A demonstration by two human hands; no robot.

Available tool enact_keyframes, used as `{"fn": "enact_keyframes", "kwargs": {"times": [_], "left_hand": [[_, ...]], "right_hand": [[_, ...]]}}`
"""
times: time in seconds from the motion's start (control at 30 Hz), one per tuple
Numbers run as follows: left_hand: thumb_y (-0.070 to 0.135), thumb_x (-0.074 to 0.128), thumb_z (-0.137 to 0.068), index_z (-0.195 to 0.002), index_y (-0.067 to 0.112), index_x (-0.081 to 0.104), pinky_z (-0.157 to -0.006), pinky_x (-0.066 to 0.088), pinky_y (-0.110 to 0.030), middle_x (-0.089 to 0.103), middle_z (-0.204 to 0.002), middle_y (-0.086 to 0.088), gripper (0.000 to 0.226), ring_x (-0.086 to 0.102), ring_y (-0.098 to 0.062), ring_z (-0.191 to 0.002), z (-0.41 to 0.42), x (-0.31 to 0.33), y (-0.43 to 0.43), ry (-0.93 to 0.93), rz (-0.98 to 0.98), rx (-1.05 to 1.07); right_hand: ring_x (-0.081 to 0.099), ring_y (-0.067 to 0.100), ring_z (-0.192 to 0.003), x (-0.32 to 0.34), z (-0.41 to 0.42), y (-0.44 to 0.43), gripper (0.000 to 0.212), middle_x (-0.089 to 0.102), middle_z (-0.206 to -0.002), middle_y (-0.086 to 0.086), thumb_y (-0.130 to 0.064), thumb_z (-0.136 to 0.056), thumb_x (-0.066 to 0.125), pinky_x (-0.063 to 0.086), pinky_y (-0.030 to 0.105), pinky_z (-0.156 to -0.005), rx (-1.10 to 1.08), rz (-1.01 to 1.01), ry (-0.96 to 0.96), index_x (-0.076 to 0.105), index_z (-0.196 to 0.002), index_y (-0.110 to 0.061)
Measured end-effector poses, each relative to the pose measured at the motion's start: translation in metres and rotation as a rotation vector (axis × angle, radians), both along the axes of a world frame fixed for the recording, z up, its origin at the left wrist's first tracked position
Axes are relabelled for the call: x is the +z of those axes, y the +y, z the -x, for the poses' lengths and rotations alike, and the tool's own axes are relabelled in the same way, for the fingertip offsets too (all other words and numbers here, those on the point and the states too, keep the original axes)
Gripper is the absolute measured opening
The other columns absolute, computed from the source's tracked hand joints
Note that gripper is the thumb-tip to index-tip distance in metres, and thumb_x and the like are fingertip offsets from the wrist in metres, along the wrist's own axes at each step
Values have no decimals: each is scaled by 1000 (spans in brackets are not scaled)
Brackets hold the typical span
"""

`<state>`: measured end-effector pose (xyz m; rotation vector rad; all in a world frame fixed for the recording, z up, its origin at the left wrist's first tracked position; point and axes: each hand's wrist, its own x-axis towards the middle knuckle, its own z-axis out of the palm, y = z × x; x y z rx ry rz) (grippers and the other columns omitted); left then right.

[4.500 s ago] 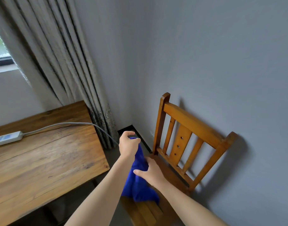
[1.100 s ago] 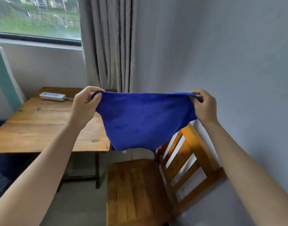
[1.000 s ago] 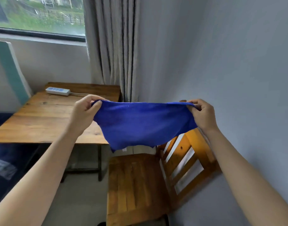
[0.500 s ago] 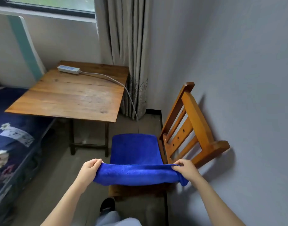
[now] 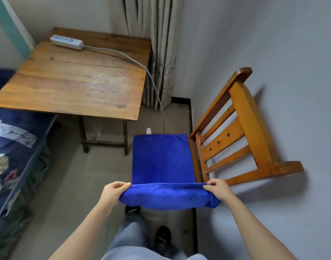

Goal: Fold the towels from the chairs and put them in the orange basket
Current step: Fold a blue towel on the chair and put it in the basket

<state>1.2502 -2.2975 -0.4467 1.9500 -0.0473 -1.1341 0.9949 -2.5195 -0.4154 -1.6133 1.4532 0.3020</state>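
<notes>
Lowered from chest height, blue towel [image 5: 161,158] is now lying spread over the chair [image 5: 241,128] seat, left hand [image 5: 114,192] and right hand [image 5: 218,188] pinching its near corners, so first fold is starting; orange basket not showing.

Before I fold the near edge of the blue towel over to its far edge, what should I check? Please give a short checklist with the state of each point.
1. Left hand pinches the near left corner of the blue towel: ok.
2. Right hand pinches the near right corner: ok.
3. Far half of the towel lies flat on the seat of the chair: ok.
4. Far edge is straight, with both far corners visible: ok.
5. Whether the towel is centred on the seat: cannot tell, since it hides most of the seat.
6. Orange basket located for afterwards: not ok, it is not in view.
</notes>
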Motion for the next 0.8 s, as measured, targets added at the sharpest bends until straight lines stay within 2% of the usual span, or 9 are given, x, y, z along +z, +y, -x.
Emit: {"fn": "enact_keyframes", "kwargs": {"times": [0.07, 0.13, 0.2, 0.33, 0.47, 0.57, 0.67, 0.8], "left_hand": [[11, 64, -86, -86, 2, 67, -51, 48, -19, 64, -75, -9, 9, 55, -15, -64, -13, -4, -10, 110, 14, 31], [4, 62, -87, -86, -3, 66, -50, 51, -16, 64, -78, -14, 8, 57, -17, -64, -28, -10, -18, 180, 16, 37], [-1, 59, -87, -84, -5, 64, -51, 52, -15, 64, -79, -16, 7, 60, -18, -65, -43, -19, -26, 201, 2, 40], [-2, 54, -89, -79, 5, 64, -48, 49, -12, 64, -75, -10, 16, 59, -15, -65, -71, -31, -48, 180, 5, 84], [3, 55, -90, -82, 8, 64, -61, 49, -20, 67, -81, -8, 14, 60, -20, -76, -96, -55, -69, 138, 24, 115], [5, 55, -90, -83, 10, 65, -69, 49, -26, 68, -84, -8, 13, 60, -22, -79, -106, -88, -91, 113, 39, 167], [6, 56, -90, -83, 11, 66, -78, 48, -34, 69, -86, -9, 13, 61, -24, -82, -111, -117, -108, 100, 43, 216], [6, 58, -89, -84, 12, 65, -78, 46, -34, 67, -88, -8, 11, 60, -24, -83, -119, -146, -131, 47, 39, 309]], "right_hand": [[54, 12, -77, -3, -11, -6, 16, 57, -76, -3, -14, -90, 57, 43, 21, -63, -50, 40, 17, 59, -75, -18], [53, 16, -85, -9, -20, -12, 11, 58, -79, -2, -10, -90, 56, 45, 26, -69, -94, 78, 55, 61, -82, -15], [52, 18, -88, -16, -30, -18, 12, 58, -86, 2, -6, -90, 54, 46, 30, -74, -124, 113, 118, 64, -88, -12], [55, 19, -81, -33, -59, -36, 15, 65, -90, 7, -8, -90, 53, 45, 28, -68, -69, 194, 225, 61, -81, -17], [52, 19, -80, -54, -90, -60, 9, 62, -93, 8, -7, -91, 52, 40, 25, -60, -116, 285, 182, 60, -91, -12], [51, 19, -89, -90, -110, -82, 14, 61, -101, 7, -7, -91, 52, 41, 25, -68, -140, 345, 174, 61, -102, -9], [51, 22, -102, -125, -127, -101, 18, 62, -108, 8, -6, -92, 50, 39, 26, -75, -51, 431, 213, 62, -105, -9], [50, 29, -105, -164, -143, -129, 22, 62, -108, 14, -6, -91, 51, 43, 38, -85, 33, 641, 248, 65, -108, -7]]}}
